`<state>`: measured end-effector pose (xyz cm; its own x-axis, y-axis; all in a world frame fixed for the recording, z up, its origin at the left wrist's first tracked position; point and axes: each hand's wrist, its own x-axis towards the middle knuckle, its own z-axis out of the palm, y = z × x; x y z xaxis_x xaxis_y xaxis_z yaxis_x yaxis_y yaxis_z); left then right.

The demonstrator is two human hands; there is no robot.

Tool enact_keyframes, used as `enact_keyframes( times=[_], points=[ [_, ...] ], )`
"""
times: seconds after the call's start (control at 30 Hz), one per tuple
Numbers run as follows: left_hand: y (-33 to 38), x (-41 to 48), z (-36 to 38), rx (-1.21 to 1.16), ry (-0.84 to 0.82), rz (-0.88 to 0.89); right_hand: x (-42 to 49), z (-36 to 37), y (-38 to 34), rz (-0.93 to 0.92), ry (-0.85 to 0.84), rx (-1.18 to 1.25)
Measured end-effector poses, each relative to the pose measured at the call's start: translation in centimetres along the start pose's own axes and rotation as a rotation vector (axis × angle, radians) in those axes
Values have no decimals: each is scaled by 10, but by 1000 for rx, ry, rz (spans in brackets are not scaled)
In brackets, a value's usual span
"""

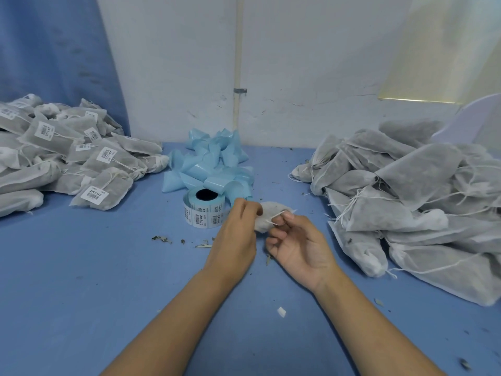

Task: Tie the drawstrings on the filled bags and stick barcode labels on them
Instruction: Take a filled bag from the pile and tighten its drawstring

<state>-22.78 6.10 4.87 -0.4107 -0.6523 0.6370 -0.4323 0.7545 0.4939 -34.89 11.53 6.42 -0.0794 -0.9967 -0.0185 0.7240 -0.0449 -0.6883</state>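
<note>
Centre of the frame: a small filled bag is held just above the table so its neck can be closed
Left hand: fingers curled round the bag's left end, apparently steadying it against the pull
Right hand: thumb and forefinger pinch the drawstring; remaining fingers loosely bent, holding nothing; tying seems under way
Label roll: lying flat just beyond the hands, likely kept close for the sticking step
Right of the frame: heap of untied bags, strings loose, probably the supply
Left of the frame: heap of labelled bags, probably finished work
Behind the roll: blue backing strips heaped by the wall, seemingly discarded
</note>
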Motion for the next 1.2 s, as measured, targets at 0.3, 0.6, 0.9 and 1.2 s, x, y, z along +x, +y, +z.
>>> enact_keyframes(
  times=[0.3, 0.6, 0.9, 1.2],
  points=[
    [2, 3, -7, -389, 220, -241, 4, -5, -1, -107, 169, 19],
    [2, 11, -12, -579, 579, -410, 9, -4, 13, -219, 310, -352],
    [3, 13, -9, -686, 488, -478, 9, -5, 12, -169, 265, -302],
    [10, 7, -2, -961, 201, -444, 10, -5, 10, -176, 291, -185]
  ],
)
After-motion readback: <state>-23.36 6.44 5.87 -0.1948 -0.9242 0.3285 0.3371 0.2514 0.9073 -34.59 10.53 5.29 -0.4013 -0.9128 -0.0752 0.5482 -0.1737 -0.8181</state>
